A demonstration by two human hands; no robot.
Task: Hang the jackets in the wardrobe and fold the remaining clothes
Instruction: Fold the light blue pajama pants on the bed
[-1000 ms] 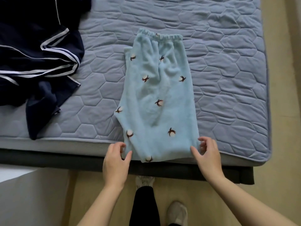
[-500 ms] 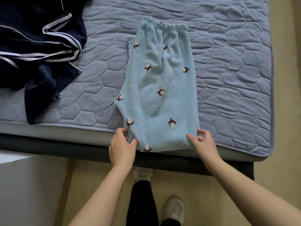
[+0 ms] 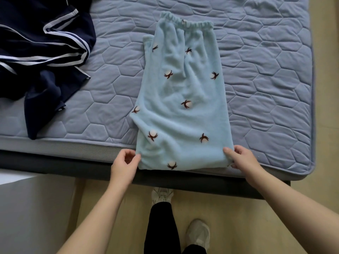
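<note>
**A:** Both corners pinched! The left hand (image 3: 124, 164) has the near-left corner and the right hand (image 3: 242, 159) the near-right one of the pale blue fleece trousers with brown sprigs (image 3: 181, 107).

**B:** Lying where?

**A:** Flat on the blue-grey quilted mattress (image 3: 266, 88), hem at its near lip. I'd lift both corners level and carry them to the waistband.

**B:** Any wardrobe or basket?

**A:** None in view. A navy white-striped garment (image 3: 45, 52) lies crumpled well to the left.

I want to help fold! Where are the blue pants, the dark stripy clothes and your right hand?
pants (image 3: 183, 116), head view, middle of the fleece.
navy clothes (image 3: 42, 50), head view, dark cloth among the stripes.
right hand (image 3: 242, 159), head view, back of the hand.
</note>
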